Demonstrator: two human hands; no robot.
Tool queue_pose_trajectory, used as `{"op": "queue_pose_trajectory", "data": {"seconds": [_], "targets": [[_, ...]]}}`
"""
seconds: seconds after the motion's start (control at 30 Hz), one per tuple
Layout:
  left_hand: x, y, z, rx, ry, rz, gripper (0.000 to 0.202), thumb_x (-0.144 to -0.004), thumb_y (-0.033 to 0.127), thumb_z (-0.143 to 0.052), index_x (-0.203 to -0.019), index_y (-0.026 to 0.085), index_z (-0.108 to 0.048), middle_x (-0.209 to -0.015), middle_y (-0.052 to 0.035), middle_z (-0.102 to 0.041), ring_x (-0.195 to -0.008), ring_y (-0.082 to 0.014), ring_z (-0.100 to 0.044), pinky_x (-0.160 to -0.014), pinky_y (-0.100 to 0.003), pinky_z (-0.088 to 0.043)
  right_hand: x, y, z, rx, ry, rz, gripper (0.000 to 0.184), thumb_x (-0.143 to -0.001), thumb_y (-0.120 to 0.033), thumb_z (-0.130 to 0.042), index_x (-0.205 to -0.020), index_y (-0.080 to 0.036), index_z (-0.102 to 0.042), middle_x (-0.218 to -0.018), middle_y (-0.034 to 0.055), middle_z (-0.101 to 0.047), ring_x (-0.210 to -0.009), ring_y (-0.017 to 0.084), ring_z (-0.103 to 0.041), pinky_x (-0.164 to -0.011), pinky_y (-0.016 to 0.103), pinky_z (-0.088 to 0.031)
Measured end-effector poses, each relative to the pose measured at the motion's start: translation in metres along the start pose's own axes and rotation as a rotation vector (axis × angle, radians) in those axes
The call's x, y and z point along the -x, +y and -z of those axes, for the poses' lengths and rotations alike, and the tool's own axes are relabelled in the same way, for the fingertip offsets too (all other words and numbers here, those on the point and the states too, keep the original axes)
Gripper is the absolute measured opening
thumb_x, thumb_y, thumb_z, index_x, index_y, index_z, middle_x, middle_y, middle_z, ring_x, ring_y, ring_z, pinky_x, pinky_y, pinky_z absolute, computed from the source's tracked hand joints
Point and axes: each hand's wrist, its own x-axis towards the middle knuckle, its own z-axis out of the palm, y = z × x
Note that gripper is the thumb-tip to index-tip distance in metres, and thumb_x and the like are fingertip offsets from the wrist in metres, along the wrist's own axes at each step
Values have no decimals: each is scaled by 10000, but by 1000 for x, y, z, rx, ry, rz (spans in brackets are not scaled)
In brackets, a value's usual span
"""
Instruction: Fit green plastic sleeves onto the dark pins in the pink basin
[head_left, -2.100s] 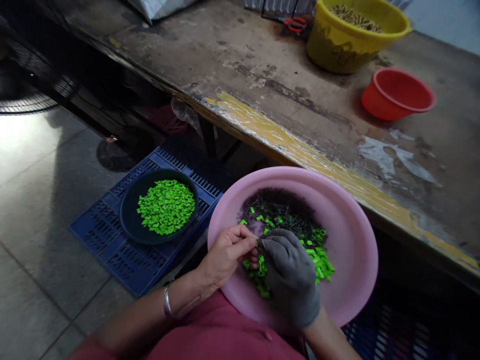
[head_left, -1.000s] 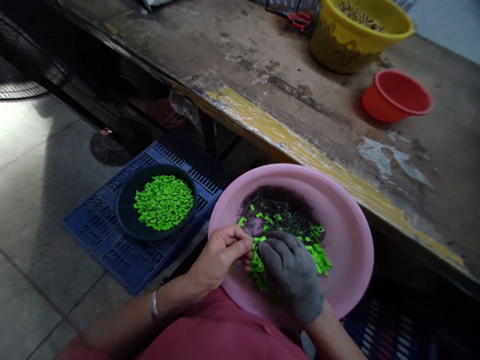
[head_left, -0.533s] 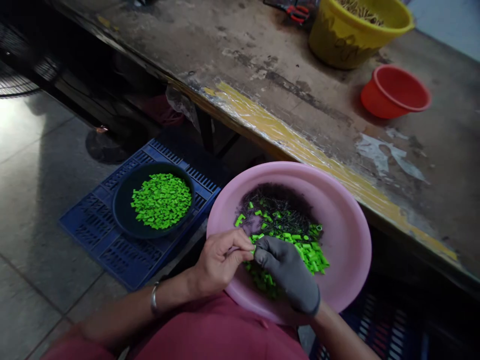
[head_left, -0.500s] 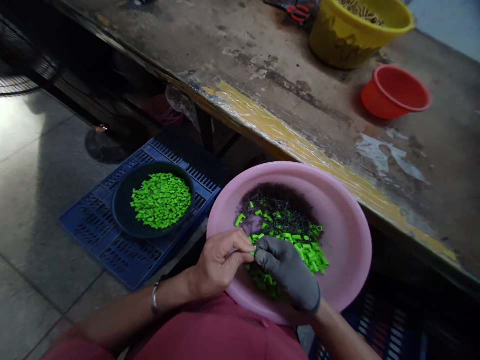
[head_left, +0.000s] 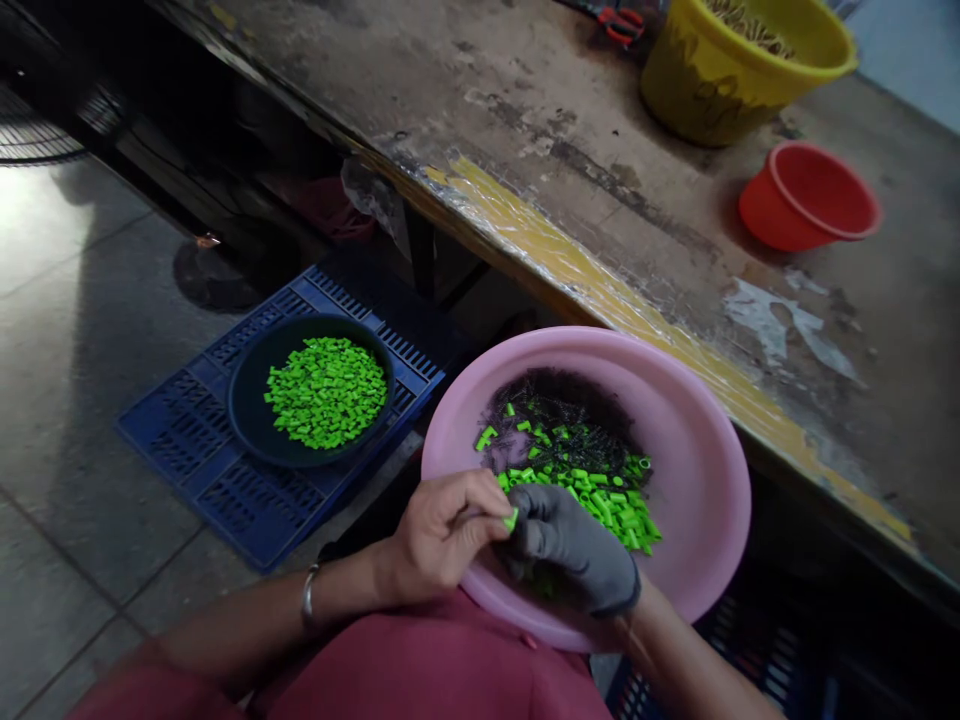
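A pink basin (head_left: pixel 697 450) rests on my lap and holds small green plastic tubes (head_left: pixel 607 500) mixed with a dark heap of tiny springs (head_left: pixel 559 400). My bare left hand (head_left: pixel 442 530) pinches one green tube (head_left: pixel 511 519) at the basin's near rim. My right hand (head_left: pixel 570 550), in a grey glove, is curled tight against the left fingertips over the green pile; what it holds is hidden.
A black bowl of green tubes (head_left: pixel 326 390) sits on a blue crate (head_left: pixel 225 470) on the tiled floor to my left. The worn workbench (head_left: pixel 570 150) ahead carries a yellow tub (head_left: pixel 735 60), a red bowl (head_left: pixel 810 195) and red-handled scissors (head_left: pixel 621 22).
My hands stayed together over the basin and slid slightly toward its near rim. The left fingers now pinch a green tube. The view shifted a little.
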Motion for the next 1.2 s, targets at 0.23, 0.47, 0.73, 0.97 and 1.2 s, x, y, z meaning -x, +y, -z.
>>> {"op": "queue_pose_trajectory", "data": {"seconds": [0.23, 0.47, 0.73, 0.97, 1.2], "targets": [[-2, 12, 11, 284, 121, 470, 165, -849, 300, -613, -880, 144, -567, -698, -23, -655, -628, -129, -620, -640, -257, -501, -18, -4, 8, 1319, 438, 193, 183, -911, -265, -512, -836, -172, -651, -831, 65, -646, -852, 217, -526, -773, 346, -397], [3, 17, 40, -18, 271, 391, 148, -863, 307, -588, -853, 160, -579, -683, -2, -637, -637, -121, -598, -640, -243, -482, -37, 17, 3, 1909, 383, -46, 289, -913, -137, -444, -1140, -147, -623, -1105, 138, -634, -1012, 308, -514, -844, 443, -382], [5, 0, 142, -1124, 623, 86, 313, -837, 299, -600, -1125, 176, -607, -1010, -87, -609, -888, -220, -585, -836, -385, -468, -40, 17, 1, 1902, 382, -70, 283, -945, -212, -413, -1095, -156, -647, -1104, 144, -630, -992, 293, -515, -832, 430, -367], [2, 13, 38, -997, -277, -228, 157, -900, 150, -475, -858, 168, -625, -891, -64, -627, -897, -199, -553, -845, -347, -440, -47, 10, 2, 1883, 316, -166, 275, -940, -221, -413, -1037, -176, -666, -1074, 155, -641, -988, 275, -514, -788, 392, -354], [-12, -41, -11, -1147, -690, -304, 142, -813, 83, -532, -720, 120, -633, -754, -120, -639, -687, -212, -548, -646, -346, -446, -48, 10, 6, 1913, 280, -242, 254, -912, -193, -446, -969, -200, -693, -1039, 129, -666, -1003, 287, -532, -776, 380, -370]]}}
